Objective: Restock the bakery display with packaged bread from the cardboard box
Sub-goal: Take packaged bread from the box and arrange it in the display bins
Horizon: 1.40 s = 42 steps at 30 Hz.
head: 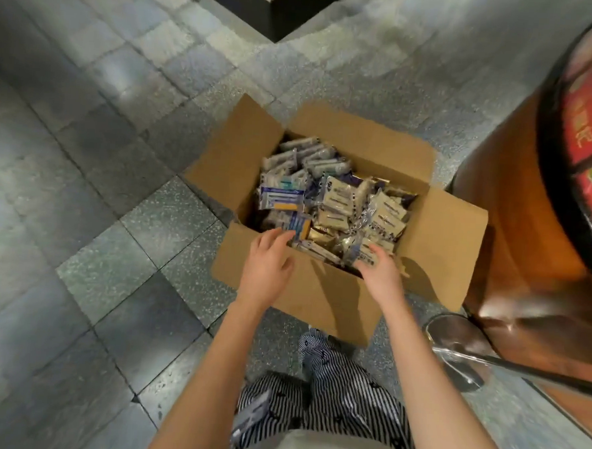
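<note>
my left hand [268, 260] reaches over the near flap of the cardboard box [438, 231], fingers spread and loose, the fingertips touching a blue-and-orange bread pack [299, 226] at the box's near edge without closing on it. my right hand [381, 271] lies at the near right corner, fingers curled over the top of the cream-coloured packs [365, 253] there; whether it grips one i cannot tell. the box stands open on the grey tiled floor [100, 197], all four flaps folded out, filled nearly to the rim with packaged bread: pale grey packs [308, 153] at the far end, cream packs with dark print [340, 195] to the right, blue-labelled ones [282, 198] to the left. just beside the box on the right rises a round, orange-sided display stand [513, 235] with red labels along its rim. a metal stanchion base [452, 349] sits near my right forearm, and my striped trousers [340, 391] show below.
</note>
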Tool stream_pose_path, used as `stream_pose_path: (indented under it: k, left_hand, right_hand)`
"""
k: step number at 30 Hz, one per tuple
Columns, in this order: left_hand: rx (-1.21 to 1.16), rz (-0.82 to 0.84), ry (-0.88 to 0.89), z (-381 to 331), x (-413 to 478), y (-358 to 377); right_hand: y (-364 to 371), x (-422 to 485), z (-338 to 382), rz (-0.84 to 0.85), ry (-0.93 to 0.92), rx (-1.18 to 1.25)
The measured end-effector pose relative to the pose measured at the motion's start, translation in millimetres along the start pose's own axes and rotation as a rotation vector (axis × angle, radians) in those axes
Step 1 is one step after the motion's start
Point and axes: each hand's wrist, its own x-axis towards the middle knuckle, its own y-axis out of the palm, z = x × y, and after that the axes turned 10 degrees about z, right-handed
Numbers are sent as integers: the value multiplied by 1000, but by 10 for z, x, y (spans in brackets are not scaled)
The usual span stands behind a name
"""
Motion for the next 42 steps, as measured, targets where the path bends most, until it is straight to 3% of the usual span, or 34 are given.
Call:
stream_pose_path:
  k: [16,24,31,37,42]
  left_hand:
    - [-74,420,-150,226,1571,685]
    - [35,611,-192,558,2107,1006]
    - [83,779,-92,750,2368,1191]
    - [-25,671,-3,725,2365,1161]
    - [-141,531,-99,661,2307,1025]
  right_hand:
    - [99,1493,-768,109,286,-122]
    - [59,2125,-1035,212,228,-435]
    - [113,2325,-1027,312,248,-680]
    - [128,2321,-790,331,185,-714]
    - [159,2101,-604,274,185,-559]
